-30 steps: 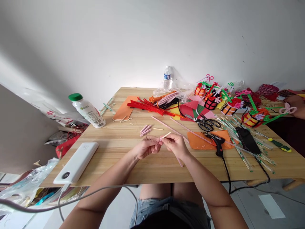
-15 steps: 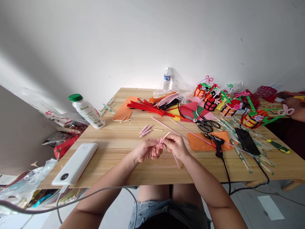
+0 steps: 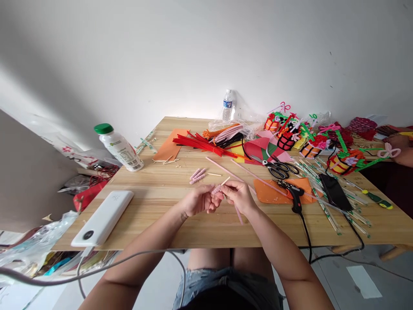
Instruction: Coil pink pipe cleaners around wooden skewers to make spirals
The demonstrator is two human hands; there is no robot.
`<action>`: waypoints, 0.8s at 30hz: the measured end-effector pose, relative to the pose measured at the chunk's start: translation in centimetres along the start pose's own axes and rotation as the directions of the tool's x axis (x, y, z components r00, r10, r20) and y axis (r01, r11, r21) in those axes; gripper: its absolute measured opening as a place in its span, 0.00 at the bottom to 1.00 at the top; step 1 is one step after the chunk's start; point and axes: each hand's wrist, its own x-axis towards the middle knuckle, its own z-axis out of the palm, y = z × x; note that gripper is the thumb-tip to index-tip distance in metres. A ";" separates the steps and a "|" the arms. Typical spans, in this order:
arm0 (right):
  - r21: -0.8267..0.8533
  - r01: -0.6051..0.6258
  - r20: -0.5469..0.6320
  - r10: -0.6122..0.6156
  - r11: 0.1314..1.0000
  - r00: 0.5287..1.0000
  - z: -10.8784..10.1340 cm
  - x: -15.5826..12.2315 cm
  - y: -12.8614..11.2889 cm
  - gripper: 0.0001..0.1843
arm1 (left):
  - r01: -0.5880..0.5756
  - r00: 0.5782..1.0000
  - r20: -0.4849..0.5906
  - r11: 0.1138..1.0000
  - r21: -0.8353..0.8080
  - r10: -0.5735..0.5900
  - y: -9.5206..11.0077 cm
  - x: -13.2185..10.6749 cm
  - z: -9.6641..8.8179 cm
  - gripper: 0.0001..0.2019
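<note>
Near the tabletop's (image 3: 161, 228) front edge, the left hand (image 3: 200, 201) is pinching a pink-wrapped stick (image 3: 226, 181), seemingly steadying it while the right hand (image 3: 239, 196) is gripping the strand (image 3: 239, 215).

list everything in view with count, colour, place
part-wound stick: one, pale and pink, centre
wound sticks: several, pink, centre
loose pipe cleaners: several, pink, centre
bundled pipe cleaners: several, red, orange, pink, black, back
flower baskets: several, multicoloured, back right
craft sheets: several, mixed colours, back and right
patterned strips: many, green-white, right
scissors: one, black, right
glue gun: one, black, right
smartphone: one, black, right
screwdriver: one, green, right
power bank: one, white, left
capped bottle: one, white, left
water bottle: one, clear, back
table: one, brown, centre
coworker's hand: one, right edge
left hand: one, centre
right hand: one, centre
</note>
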 end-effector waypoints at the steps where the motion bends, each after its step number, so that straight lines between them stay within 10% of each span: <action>1: -0.006 0.003 -0.002 -0.003 1.000 1.000 0.0 0.0 0.0 0.16 | 0.034 0.999 0.027 0.999 -0.027 -0.033 0.0 0.0 -0.1 0.20; 11: -0.069 0.032 -0.041 -0.035 0.997 0.999 0.1 -0.1 0.3 0.17 | -0.270 0.902 -0.220 0.885 0.379 0.370 -0.6 0.4 -0.4 0.11; 18: -0.062 0.039 -0.008 -0.039 0.997 0.999 0.1 -0.3 0.0 0.16 | 0.015 0.998 0.059 1.000 0.014 -0.016 0.1 -0.2 -0.2 0.20; 24: -0.045 0.031 -0.007 -0.032 0.998 0.999 0.3 -0.5 -0.1 0.16 | -0.136 0.985 -0.097 0.990 0.045 0.140 -0.1 -0.1 -0.2 0.14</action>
